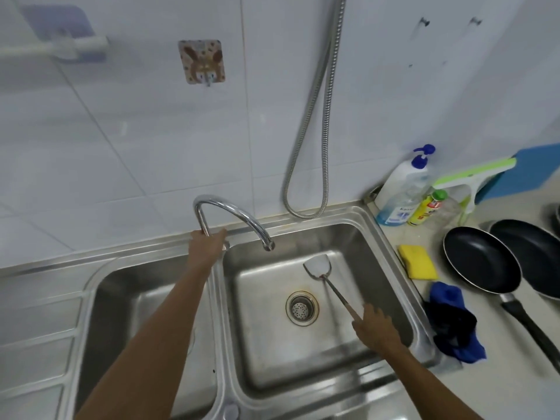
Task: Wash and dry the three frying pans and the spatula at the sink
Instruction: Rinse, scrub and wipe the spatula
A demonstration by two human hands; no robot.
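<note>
The steel spatula (321, 274) sits over the right sink basin (391, 253), my right hand (377, 327) gripping its handle end. It looks stiff, light and probably slick when wet, so I'd keep to the handle. My left hand (209, 245) grips the faucet (239, 213) base, and the frying pans (481, 259) wait on the counter (500, 374).

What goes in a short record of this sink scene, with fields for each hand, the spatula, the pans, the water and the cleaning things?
left hand: grips the foot of the tap
right hand: holds the spatula by its handle
spatula: over the right basin of the sink, blade toward the spout
water: no stream visible
pans: two black ones show on the counter, near pan and far pan
cleaning things: yellow sponge and blue cloth beside the sink; soap bottle at the wall
</note>
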